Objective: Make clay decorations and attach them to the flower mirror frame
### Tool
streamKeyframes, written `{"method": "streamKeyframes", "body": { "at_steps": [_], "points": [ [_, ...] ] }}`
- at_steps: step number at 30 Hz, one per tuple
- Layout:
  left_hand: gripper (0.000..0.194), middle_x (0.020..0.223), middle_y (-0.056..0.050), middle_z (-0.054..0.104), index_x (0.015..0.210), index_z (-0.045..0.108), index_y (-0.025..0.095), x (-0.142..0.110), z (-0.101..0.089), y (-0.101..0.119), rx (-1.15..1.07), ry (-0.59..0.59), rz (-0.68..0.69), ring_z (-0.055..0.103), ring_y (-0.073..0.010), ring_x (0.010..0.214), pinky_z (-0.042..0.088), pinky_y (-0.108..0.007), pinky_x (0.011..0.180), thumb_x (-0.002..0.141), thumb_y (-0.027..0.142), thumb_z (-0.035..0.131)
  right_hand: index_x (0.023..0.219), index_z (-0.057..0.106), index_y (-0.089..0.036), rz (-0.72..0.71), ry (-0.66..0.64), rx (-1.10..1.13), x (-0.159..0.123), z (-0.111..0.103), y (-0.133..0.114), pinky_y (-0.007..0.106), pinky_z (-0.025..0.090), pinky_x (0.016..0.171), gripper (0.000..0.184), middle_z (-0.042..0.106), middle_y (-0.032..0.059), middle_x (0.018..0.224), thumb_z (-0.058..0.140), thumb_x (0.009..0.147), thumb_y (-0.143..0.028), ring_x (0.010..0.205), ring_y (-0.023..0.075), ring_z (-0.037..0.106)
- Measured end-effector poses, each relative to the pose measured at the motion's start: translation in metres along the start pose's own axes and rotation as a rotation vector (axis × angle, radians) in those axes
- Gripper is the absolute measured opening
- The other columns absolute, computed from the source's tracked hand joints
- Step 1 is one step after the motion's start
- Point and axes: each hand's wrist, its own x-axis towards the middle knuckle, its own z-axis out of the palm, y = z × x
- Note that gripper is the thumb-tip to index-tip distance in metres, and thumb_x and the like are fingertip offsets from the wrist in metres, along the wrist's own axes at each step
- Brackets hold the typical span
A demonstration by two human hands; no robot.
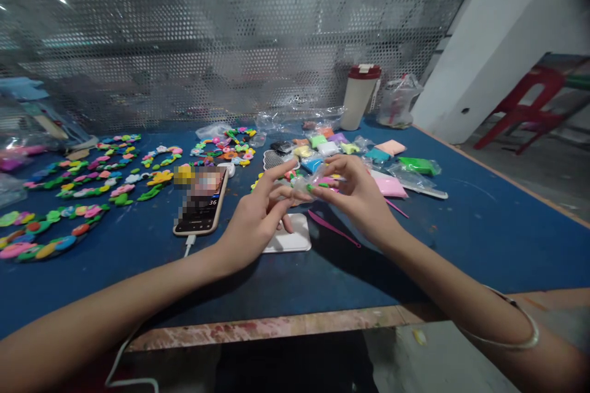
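Observation:
My left hand [253, 224] and my right hand [354, 196] meet above the middle of the table. Between their fingertips is a small, crumpled clear plastic bag [302, 184]. Thumb and fingers of the right hand pinch it, with bits of green at the fingertips that look like soft clay. My left thumb and middle fingers close at the bag's left side, while the index finger reaches out above. Below the hands lie a white flat case [299, 234] and a pink modelling tool [334, 228]. What exactly the bag holds cannot be made out.
A charging phone [203, 202] lies left of my hands. Farther left are several colourful clay-decorated frames [87, 178]. Beyond my hands are coloured clay packets [327, 147], a white comb-edged tool [426, 190] and a lidded tumbler [360, 98]. A perforated metal panel [221, 43] stands behind.

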Motion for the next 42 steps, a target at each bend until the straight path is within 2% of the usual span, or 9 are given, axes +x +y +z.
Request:
{"method": "streamKeyframes", "body": {
  "at_steps": [5, 12, 15, 21, 26, 33, 37, 40, 42],
  "points": [
    [0.043, 0.094, 0.0, 0.065, 0.13, 0.037, 0.028, 0.001, -0.001, 0.001, 0.003, 0.005, -0.035, 0.06, -0.0072, 0.056, 0.048, -0.019, 0.053, 0.09, 0.02, 0.05, 0.095, 0.051, -0.02, 0.138, -0.176, 0.183, -0.001, 0.003, -0.001, 0.029, 0.049, 0.058, 0.019, 0.059, 0.0001, 0.077, 0.06, 0.083, -0.031, 0.062, 0.0127, 0.058],
    [0.032, 0.073, 0.001, 0.064, 0.113, 0.049, 0.018, 0.007, -0.002, 0.008, -0.031, -0.026, -0.189, 0.06, -0.0093, 0.053, 0.047, -0.019, 0.053, 0.085, 0.032, 0.058, 0.087, 0.054, -0.019, 0.15, -0.216, 0.217, -0.003, 0.006, -0.007, 0.025, 0.045, 0.051, 0.02, 0.057, -0.0001, 0.074, 0.048, 0.09, -0.037, 0.054, 0.0101, 0.054],
    [0.028, 0.074, 0.001, 0.064, 0.109, 0.051, 0.018, 0.008, -0.003, 0.008, -0.009, -0.016, -0.207, 0.06, -0.0083, 0.052, 0.045, -0.017, 0.051, 0.085, 0.03, 0.058, 0.087, 0.053, -0.019, 0.162, -0.252, 0.232, -0.002, 0.006, -0.007, 0.027, 0.048, 0.054, 0.026, 0.056, 0.0, 0.071, 0.039, 0.093, -0.04, 0.056, 0.0116, 0.056],
    [0.026, 0.075, 0.0, 0.064, 0.106, 0.052, 0.017, 0.008, -0.003, 0.006, -0.027, -0.011, -0.209, 0.059, -0.0086, 0.053, 0.044, -0.018, 0.049, 0.085, 0.031, 0.058, 0.095, 0.054, -0.019, 0.122, -0.278, 0.16, -0.005, 0.008, -0.008, 0.026, 0.046, 0.064, 0.021, 0.058, 0.0003, 0.086, 0.065, 0.077, -0.023, 0.075, 0.013, 0.057],
    [0.022, 0.073, 0.001, 0.064, 0.103, 0.057, 0.017, 0.009, -0.005, 0.005, -0.005, 0.006, -0.199, 0.053, -0.0074, 0.051, 0.039, -0.017, 0.047, 0.085, 0.03, 0.056, 0.099, 0.057, -0.019, 0.106, -0.304, 0.11, -0.007, 0.006, -0.012, 0.028, 0.046, 0.062, 0.014, 0.061, -0.0001, 0.081, 0.051, 0.086, -0.02, 0.066, 0.013, 0.058],
    [0.018, 0.063, 0.005, 0.053, 0.097, 0.059, 0.017, 0.016, -0.011, 0.0, -0.252, 0.097, -0.298, 0.046, -0.0057, 0.045, 0.035, -0.017, 0.044, 0.082, 0.025, 0.057, 0.106, 0.058, -0.019, 0.062, -0.075, 0.049, -0.004, -0.002, -0.006, 0.029, 0.039, 0.066, 0.024, 0.054, 0.0011, 0.08, 0.039, 0.093, -0.027, 0.071, 0.0138, 0.05],
    [0.019, 0.063, 0.005, 0.049, 0.098, 0.057, 0.018, 0.017, -0.009, 0.0, -0.34, 0.062, -0.36, 0.042, -0.0051, 0.044, 0.032, -0.016, 0.041, 0.082, 0.027, 0.056, 0.117, 0.053, -0.023, 0.038, -0.117, -0.008, -0.006, -0.003, -0.005, 0.028, 0.034, 0.061, 0.033, 0.046, -0.0029, 0.069, 0.042, 0.087, -0.014, 0.063, 0.0133, 0.043],
    [0.017, 0.059, 0.006, 0.044, 0.095, 0.057, 0.017, 0.016, -0.01, 0.003, -0.418, -0.031, -0.456, 0.036, -0.0039, 0.041, 0.03, -0.016, 0.04, 0.08, 0.025, 0.054, 0.129, 0.043, -0.027, -0.117, -0.216, -0.136, -0.009, -0.002, -0.013, 0.03, 0.037, 0.068, 0.047, 0.054, -0.0004, 0.084, 0.039, 0.087, -0.009, 0.07, 0.0147, 0.047],
    [0.014, 0.056, 0.006, 0.041, 0.089, 0.059, 0.015, 0.016, -0.011, 0.006, -0.459, -0.146, -0.545, 0.032, -0.0035, 0.038, 0.028, -0.016, 0.038, 0.077, 0.021, 0.054, 0.124, 0.048, -0.026, -0.229, -0.287, -0.24, -0.01, -0.002, -0.019, 0.032, 0.037, 0.076, 0.04, 0.058, 0.003, 0.098, 0.041, 0.088, -0.011, 0.082, 0.0171, 0.051]
  ]
}}
